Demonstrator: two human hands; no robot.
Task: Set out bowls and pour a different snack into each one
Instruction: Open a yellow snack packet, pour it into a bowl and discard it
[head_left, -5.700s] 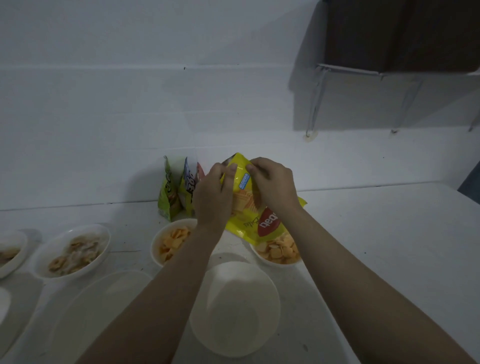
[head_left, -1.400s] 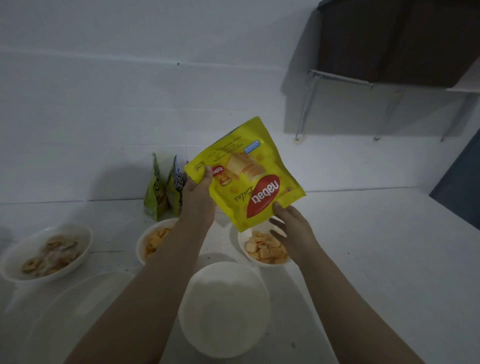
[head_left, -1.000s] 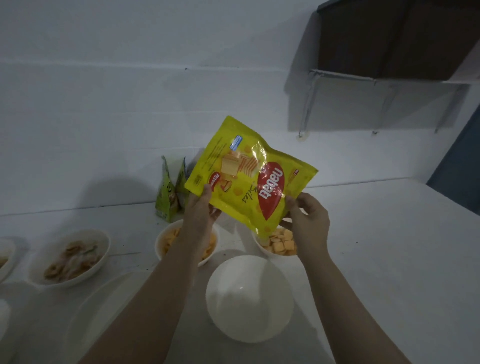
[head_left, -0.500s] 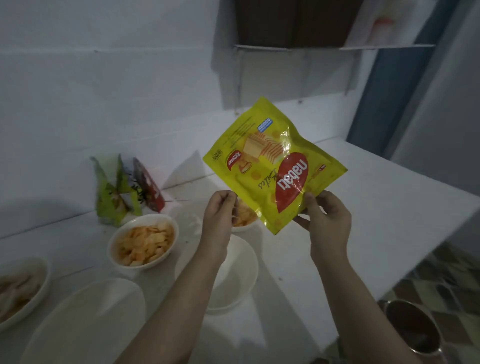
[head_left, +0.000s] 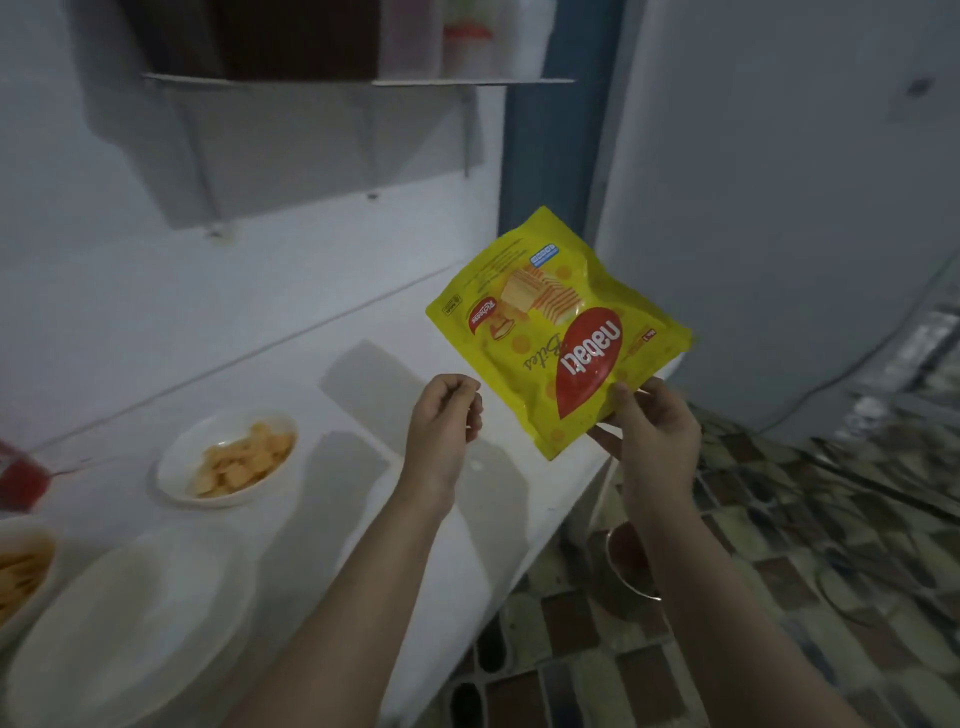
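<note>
A yellow snack bag (head_left: 561, 332) with a red logo hangs upside down in the air over the right end of the white counter (head_left: 363, 467). My right hand (head_left: 654, 436) pinches it by its lower edge. My left hand (head_left: 444, 415) is just left of the bag with its fingers curled and nothing in it. A white bowl of orange wafer bites (head_left: 228, 457) stands on the counter to the left. An empty white bowl (head_left: 130, 623) sits nearer me. At the left edge, another bowl (head_left: 15, 571) with orange snacks is partly cut off.
A red snack bag (head_left: 21, 478) shows blurred at the far left. The counter ends just under the yellow bag; beyond it lies a tiled floor (head_left: 779, 571) with a round metal pot (head_left: 628, 561). A shelf (head_left: 358, 80) hangs on the wall above.
The view has swung right. The yellow bag has moved right to the counter's end. My left hand has let go of the bag's edge; my right hand still holds it.
</note>
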